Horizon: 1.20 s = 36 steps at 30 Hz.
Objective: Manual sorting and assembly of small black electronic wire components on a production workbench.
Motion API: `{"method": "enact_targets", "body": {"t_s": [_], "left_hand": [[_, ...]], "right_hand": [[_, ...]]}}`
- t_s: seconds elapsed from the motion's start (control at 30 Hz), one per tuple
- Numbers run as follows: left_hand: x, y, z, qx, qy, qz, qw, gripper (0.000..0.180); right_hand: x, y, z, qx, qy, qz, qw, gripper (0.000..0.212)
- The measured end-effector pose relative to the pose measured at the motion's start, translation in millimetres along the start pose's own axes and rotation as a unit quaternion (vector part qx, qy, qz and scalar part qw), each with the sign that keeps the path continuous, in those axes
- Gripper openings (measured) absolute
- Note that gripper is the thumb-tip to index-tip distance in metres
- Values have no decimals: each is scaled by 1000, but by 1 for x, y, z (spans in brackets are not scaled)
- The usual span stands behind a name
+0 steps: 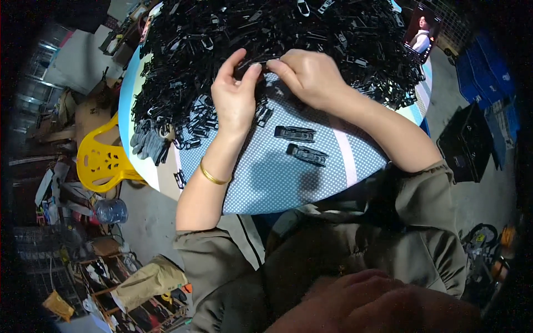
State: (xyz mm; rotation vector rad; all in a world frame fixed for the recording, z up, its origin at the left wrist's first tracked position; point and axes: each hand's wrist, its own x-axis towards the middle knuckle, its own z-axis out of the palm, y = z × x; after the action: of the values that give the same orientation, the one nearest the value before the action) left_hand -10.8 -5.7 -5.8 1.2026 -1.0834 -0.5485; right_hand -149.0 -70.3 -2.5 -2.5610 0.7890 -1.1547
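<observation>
Both hands meet over the near edge of a large heap of small black plastic parts point(250, 33). With thumb and fingertips pressed together, my right hand point(313, 77) pinches a small dark part, mostly hidden by the fingers. Close beside it, my left hand point(235, 105) has its thumb near the same spot and its index finger raised; a thin black piece seems to lie between them, too small to make out. Below the hands, two longer black plastic pieces point(295, 133) lie side by side on the patterned tablecloth point(255, 186).
Grey gloves point(147, 141) lie at the table's left edge. A lit phone point(423, 33) stands at the far right of the heap. Beyond the table are a yellow plastic chair point(102, 158), blue crates point(483, 72), a black box point(469, 141) and a cluttered shelf point(133, 283).
</observation>
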Motion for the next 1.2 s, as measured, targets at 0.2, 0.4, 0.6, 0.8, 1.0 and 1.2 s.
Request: {"method": "enact_targets", "body": {"t_s": [0.2, 0.4, 0.6, 0.8, 1.0, 1.2], "left_hand": [[1, 6, -1, -18, -28, -6, 999, 37], [2, 5, 1, -48, -70, -48, 995, 33], [-1, 12, -2, -124, -104, -84, 983, 33], [0, 14, -3, -117, -122, -89, 982, 32], [2, 12, -5, -85, -139, -33, 986, 33], [6, 21, -12, -95, -168, 2, 981, 35]], "right_hand": [[17, 24, -13, 95, 24, 51, 994, 32], [17, 29, -17, 390, -128, 166, 896, 36], [18, 28, -13, 459, -163, 171, 857, 40], [18, 29, -17, 509, -206, 162, 820, 39], [15, 24, -14, 366, -152, 151, 906, 28], [14, 13, -19, 344, -111, 106, 926, 26]]}}
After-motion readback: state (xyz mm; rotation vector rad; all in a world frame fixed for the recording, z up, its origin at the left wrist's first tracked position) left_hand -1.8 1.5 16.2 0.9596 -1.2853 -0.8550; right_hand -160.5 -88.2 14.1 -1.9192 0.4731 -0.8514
